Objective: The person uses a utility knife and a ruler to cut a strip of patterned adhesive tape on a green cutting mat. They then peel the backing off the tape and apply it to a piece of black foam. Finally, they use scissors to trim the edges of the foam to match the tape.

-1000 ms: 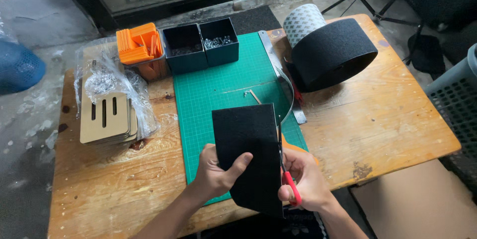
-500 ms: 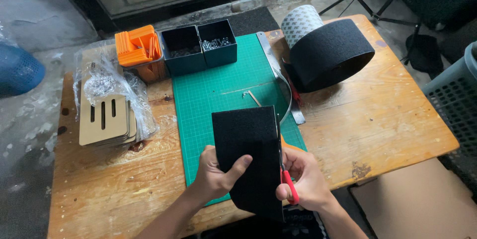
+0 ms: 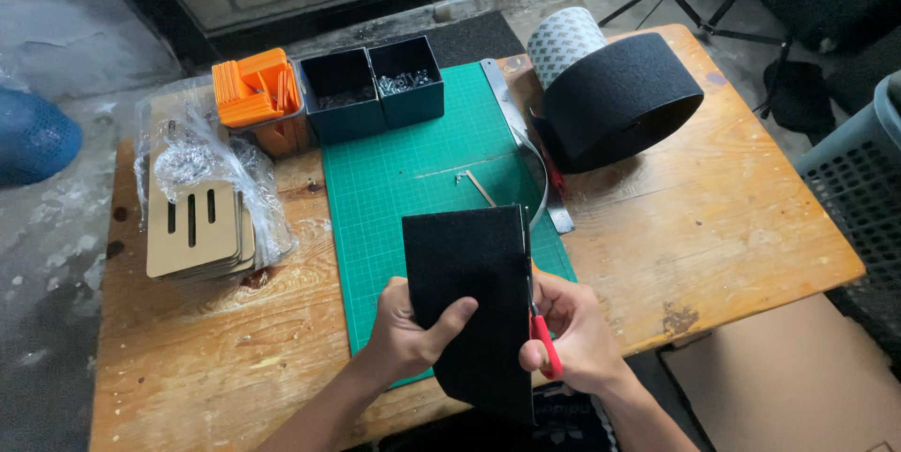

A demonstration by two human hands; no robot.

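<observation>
My left hand (image 3: 410,337) grips a rectangular sheet of black felt-like fabric (image 3: 469,283), thumb across its front, holding it up above the green cutting mat (image 3: 413,166). My right hand (image 3: 574,339) holds red-handled scissors (image 3: 538,321), whose blades run up along the sheet's right edge. Both hands hover near the front edge of the wooden table (image 3: 732,217).
A big roll of black fabric (image 3: 619,100) lies at the back right beside a metal ruler (image 3: 526,142). Two dark bins (image 3: 375,86), orange plastic parts (image 3: 253,91) and a plastic-wrapped stack of wooden plates (image 3: 197,227) sit on the left. A grey basket (image 3: 859,180) stands at the right.
The scissors have crept slightly up the sheet's right edge. Both hands and the fabric stay almost where they were.
</observation>
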